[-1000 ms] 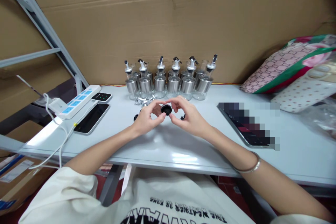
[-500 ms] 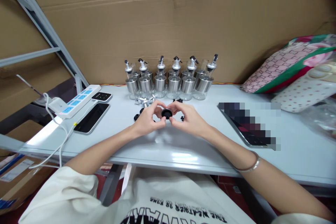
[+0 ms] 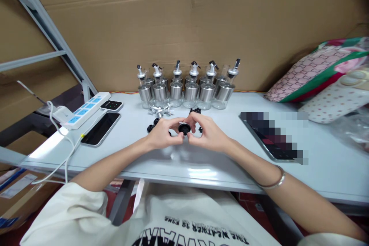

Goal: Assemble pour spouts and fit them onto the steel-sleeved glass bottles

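A round black stopper with ridges and a thin silver rim point(image 3: 185, 128) is held above the table between both my hands. My left hand point(image 3: 163, 133) pinches it from the left, thumb low and fingers behind. From the right, my right hand point(image 3: 210, 132) curls its thumb and fingers about the same piece. Loose black stoppers point(image 3: 150, 128) lie beside my left hand, partly covered by it. Silver spout parts point(image 3: 160, 110) are piled beyond that hand. Small black pieces point(image 3: 195, 110) rest behind my right hand, which hides some of them.
Several glass bottles with steel sleeves point(image 3: 191, 93) line the back, the front ones topped with pourers. On the left are a power strip point(image 3: 88, 109), a phone point(image 3: 100, 128) and a small black-topped device point(image 3: 112, 105). A partly pixelated tablet-like device point(image 3: 261, 138) and patterned bags point(image 3: 323, 69) occupy the right.
The stopper has dropped slightly and turned so more of its ridged black side faces me. My left fingers have shifted lower, and my right fingers have moved slightly around it.
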